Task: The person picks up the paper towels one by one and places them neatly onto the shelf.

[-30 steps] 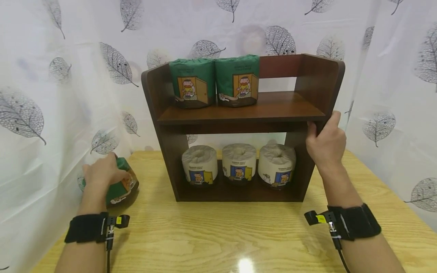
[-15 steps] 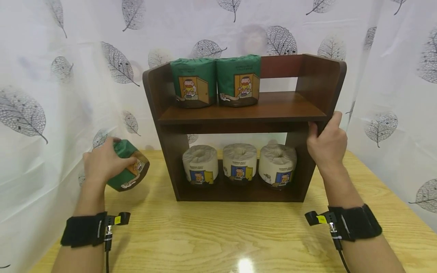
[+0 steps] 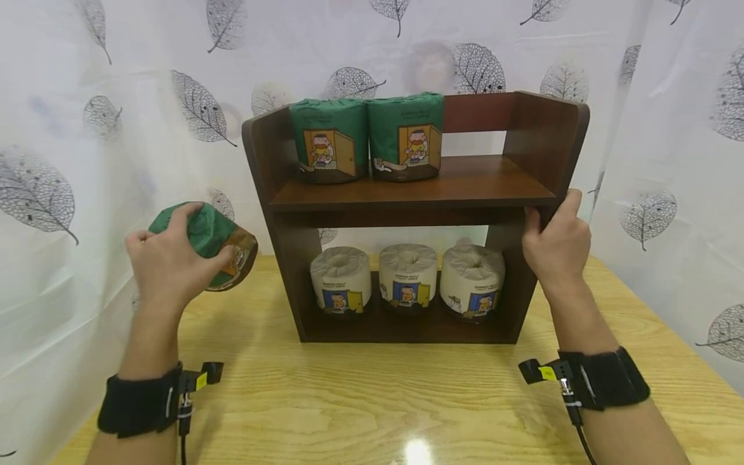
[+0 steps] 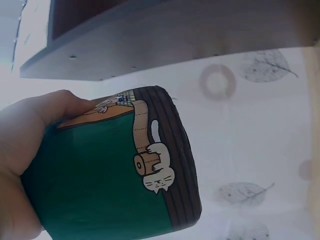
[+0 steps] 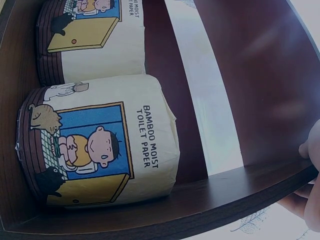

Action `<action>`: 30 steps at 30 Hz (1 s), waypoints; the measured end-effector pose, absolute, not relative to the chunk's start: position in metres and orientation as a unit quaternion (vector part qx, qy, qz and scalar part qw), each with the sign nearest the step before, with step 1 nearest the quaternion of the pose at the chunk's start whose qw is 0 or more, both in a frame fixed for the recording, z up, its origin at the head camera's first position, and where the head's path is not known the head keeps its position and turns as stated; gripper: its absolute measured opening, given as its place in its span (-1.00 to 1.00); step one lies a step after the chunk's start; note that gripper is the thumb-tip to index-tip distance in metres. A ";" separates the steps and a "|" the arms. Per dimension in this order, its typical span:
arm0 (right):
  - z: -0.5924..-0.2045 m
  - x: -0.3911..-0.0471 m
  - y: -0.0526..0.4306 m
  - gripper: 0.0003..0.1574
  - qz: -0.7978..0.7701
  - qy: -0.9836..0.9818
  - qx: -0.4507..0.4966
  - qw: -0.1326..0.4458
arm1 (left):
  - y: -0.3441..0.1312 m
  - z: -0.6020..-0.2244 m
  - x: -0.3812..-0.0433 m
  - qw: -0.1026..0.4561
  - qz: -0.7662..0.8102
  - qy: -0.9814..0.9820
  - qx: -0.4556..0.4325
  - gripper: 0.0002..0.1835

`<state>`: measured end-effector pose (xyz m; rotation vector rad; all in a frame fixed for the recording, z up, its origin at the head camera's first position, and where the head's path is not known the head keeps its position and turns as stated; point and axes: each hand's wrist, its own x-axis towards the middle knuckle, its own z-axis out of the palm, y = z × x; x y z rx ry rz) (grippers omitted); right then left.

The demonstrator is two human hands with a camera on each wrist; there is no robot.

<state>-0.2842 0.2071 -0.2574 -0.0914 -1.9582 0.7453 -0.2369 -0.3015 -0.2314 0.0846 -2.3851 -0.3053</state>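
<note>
My left hand (image 3: 174, 258) grips a green-wrapped toilet paper roll (image 3: 209, 236), tilted and raised above the table, left of the dark brown shelf (image 3: 413, 206). Up close in the left wrist view, the roll (image 4: 100, 175) shows a printed cat, and the thumb lies along its side. With my right hand (image 3: 557, 239) I hold the shelf's right side panel just under the upper board. Two green rolls (image 3: 329, 142) stand side by side at the left of the upper board. Below them, three cream-wrapped toilet paper rolls (image 3: 407, 279) stand in a row; one cream roll (image 5: 115, 145) is lettered "BAMBOO MOIST TOILET PAPER".
The shelf stands on a light wooden table (image 3: 372, 400). White curtain (image 3: 657, 161) printed with grey leaves surrounds the table at the back and sides. To the right of the two green rolls, bare upper board (image 3: 488, 177) shows.
The left hand has lifted the green toilet paper roll off the table at the left, raising it and bringing it slightly toward the shelf. The right hand stays on the side panel.
</note>
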 end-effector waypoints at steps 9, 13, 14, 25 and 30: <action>-0.257 -0.283 0.207 -0.43 0.308 -0.809 -0.038 0.499 | -0.286 -0.224 -0.224 0.521 -0.129 -0.843 -0.028 -0.23; -0.256 -0.283 0.207 -0.42 0.308 -0.810 -0.040 0.497 | -0.280 -0.221 -0.220 0.587 -0.133 -0.797 -0.057 -0.27; -0.256 -0.283 0.207 -0.42 0.308 -0.810 -0.040 0.497 | -0.279 -0.220 -0.219 0.598 -0.133 -0.788 -0.063 -0.27; -0.257 -0.282 0.207 -0.43 0.309 -0.810 -0.044 0.496 | -0.259 -0.210 -0.205 0.674 -0.141 -0.720 -0.084 -0.34; -0.256 -0.282 0.207 -0.44 0.309 -0.809 -0.039 0.499 | -0.249 -0.207 -0.199 0.728 -0.162 -0.661 -0.082 -0.41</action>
